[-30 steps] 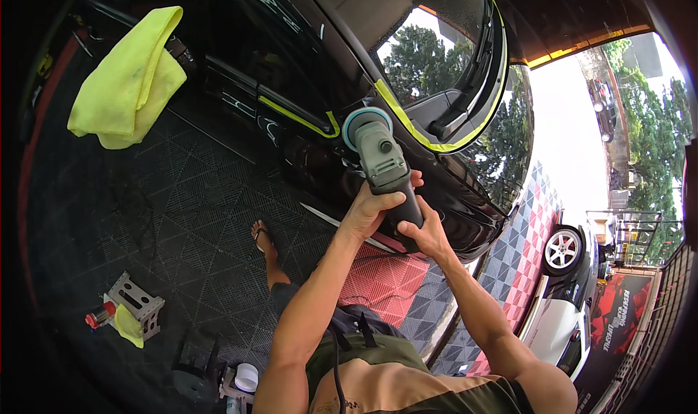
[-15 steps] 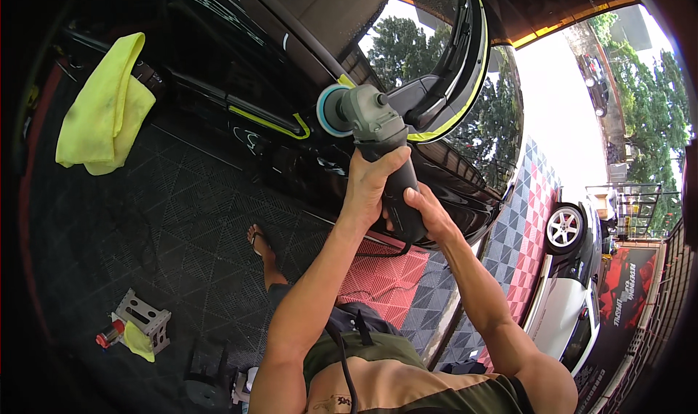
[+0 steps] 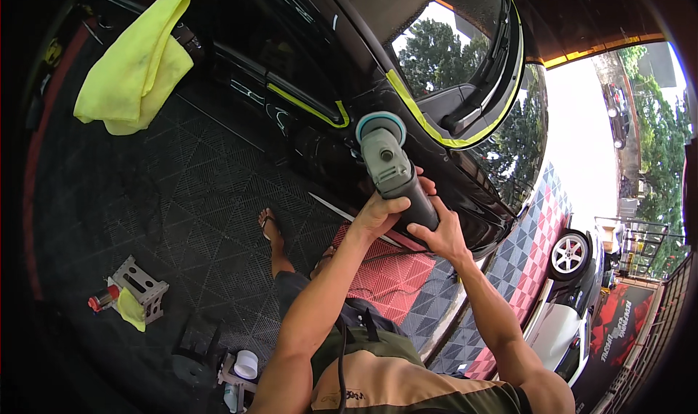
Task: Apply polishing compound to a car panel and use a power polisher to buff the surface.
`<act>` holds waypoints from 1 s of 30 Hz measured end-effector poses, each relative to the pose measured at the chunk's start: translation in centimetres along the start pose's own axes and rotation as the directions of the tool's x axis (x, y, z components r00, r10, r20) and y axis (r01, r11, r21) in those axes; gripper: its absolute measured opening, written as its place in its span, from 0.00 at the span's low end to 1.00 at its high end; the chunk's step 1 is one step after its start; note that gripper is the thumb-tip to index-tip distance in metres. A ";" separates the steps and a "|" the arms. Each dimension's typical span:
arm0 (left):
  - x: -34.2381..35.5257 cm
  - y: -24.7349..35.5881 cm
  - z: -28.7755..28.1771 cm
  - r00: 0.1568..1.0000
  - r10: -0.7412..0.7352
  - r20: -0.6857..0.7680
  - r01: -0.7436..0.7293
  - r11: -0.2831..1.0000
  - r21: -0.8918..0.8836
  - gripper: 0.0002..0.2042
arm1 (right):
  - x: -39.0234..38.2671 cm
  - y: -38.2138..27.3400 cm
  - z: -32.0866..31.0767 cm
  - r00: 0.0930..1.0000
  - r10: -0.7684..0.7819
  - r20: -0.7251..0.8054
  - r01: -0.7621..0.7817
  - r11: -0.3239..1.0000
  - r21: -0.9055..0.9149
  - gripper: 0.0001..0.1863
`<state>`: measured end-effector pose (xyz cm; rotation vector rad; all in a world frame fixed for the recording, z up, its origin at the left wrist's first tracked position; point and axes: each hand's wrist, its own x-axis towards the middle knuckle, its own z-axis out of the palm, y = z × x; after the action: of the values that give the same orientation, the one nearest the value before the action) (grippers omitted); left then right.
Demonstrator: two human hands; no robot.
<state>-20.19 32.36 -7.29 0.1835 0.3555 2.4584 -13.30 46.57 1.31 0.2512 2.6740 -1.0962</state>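
Nearest the viewer, a black cord [image 3: 342, 370] runs down over the person's bare torso. Ahead, both hands are closed on a grey and black polisher [image 3: 392, 163]. The left hand [image 3: 382, 212] grips the body just behind the grey head, thumb on top; the right hand [image 3: 442, 232] wraps the black handle, its thumb also laid over it. The polisher is at the side of a black car [image 3: 327, 72], its blue-edged round pad [image 3: 392, 121] turned toward the bodywork; contact between pad and paint cannot be confirmed.

Yellow tape [image 3: 416, 114] borders the glass just beyond the pad; a shorter yellow strip [image 3: 309, 109] lies to its left. A sandalled foot [image 3: 269, 225] stands on the dark ribbed floor [image 3: 203, 218], which has a red section near the car.

At lower left are a white tub [image 3: 246, 364] and a grey step stool [image 3: 145, 290] with a yellow cloth [image 3: 131, 310] and a red container [image 3: 104, 298]. A large yellow towel [image 3: 138, 69] hangs at upper left; its support is hidden. Farther right stands a white and black car [image 3: 552, 334] with a white-spoked wheel [image 3: 569, 255]. Trees [image 3: 662, 152] fill the far background.
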 end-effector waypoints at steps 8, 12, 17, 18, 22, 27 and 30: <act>0.1 0.4 -3.1 0.989 0.037 0.140 -0.008 0.980 -0.199 0.40 | 1.0 -2.0 2.0 0.998 0.004 -0.060 -0.011 0.993 -0.120 0.39; -1.1 -2.5 -3.1 0.992 -0.014 0.124 0.036 0.983 -0.178 0.38 | -1.0 -0.1 0.9 0.998 0.060 -0.015 -0.061 0.994 -0.092 0.38; -2.9 -5.4 -3.1 0.998 -0.053 -0.022 0.046 0.969 -0.243 0.36 | -2.0 2.7 1.8 0.997 0.072 -0.036 -0.077 0.983 -0.169 0.40; -3.0 -5.4 -3.1 0.998 -0.009 -0.064 -0.009 0.959 -0.282 0.36 | -1.7 2.7 2.2 0.998 0.054 -0.044 -0.062 0.977 -0.205 0.40; -3.0 -3.9 -5.1 0.997 0.024 -0.072 -0.038 0.980 -0.197 0.37 | -0.1 1.9 3.8 0.998 -0.013 -0.062 -0.002 0.971 -0.241 0.41; -3.6 -4.6 -4.6 0.997 -0.061 -0.055 0.051 0.987 -0.155 0.38 | -1.6 4.0 2.9 0.998 0.014 -0.065 -0.027 0.977 -0.212 0.42; -3.2 -7.4 -3.6 0.988 -0.154 -0.022 0.149 0.977 -0.150 0.37 | -3.4 7.0 1.2 0.998 0.013 -0.058 -0.026 0.976 -0.216 0.45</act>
<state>-14.22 35.24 -13.09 0.0502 0.1931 2.3275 -8.11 50.44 -3.19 0.2704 2.8053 -0.7929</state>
